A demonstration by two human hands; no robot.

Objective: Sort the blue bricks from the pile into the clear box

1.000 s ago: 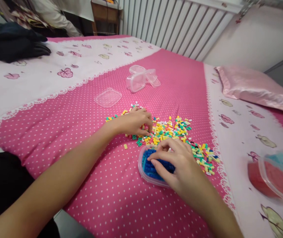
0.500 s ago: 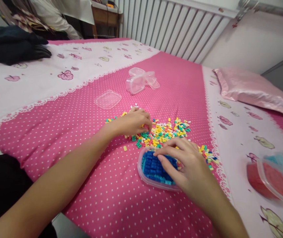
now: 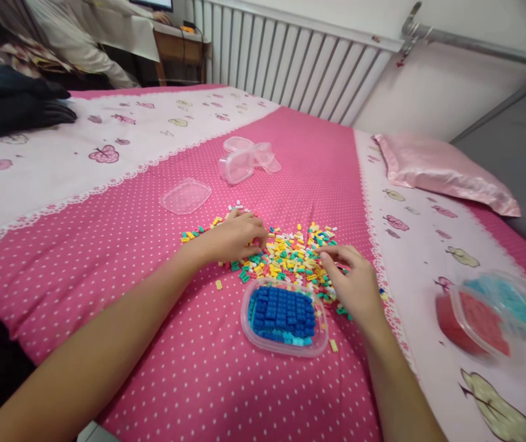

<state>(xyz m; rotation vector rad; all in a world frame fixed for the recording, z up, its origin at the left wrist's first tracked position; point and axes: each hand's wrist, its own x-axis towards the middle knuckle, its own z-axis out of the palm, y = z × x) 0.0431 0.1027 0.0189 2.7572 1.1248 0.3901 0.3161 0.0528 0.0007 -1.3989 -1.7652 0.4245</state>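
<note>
A heap of small plastic building bricks (image 3: 290, 255) in yellow, green, white and coral lies loose on the bed. My left hand (image 3: 239, 233) rests palm down over its left side, with bent fingers and a gap at the thumb; nothing shows in it. On the right side, my right hand (image 3: 352, 273) reaches in with thumb and index finger slightly apart at the bricks, with no held piece visible. Between my forearms stands a clear plastic tub (image 3: 285, 351), its lid off. Dark blue bricks (image 3: 283, 310) lie in rows inside it, above lighter blue ones.
Behind the heap are a clear lid (image 3: 186, 196) and several clear tubs and lids (image 3: 239, 166). Tubs of red bricks (image 3: 479, 325) and turquoise bricks (image 3: 511, 301) stand at right. A pink pillow (image 3: 447, 169) and dark clothing (image 3: 14, 101) lie farther off. Another person's hand (image 3: 161, 17) rests at the desk.
My right hand has left the blue bricks in the tub and moved up to the loose heap. My left hand stays over the heap. The view has shifted slightly right.
</note>
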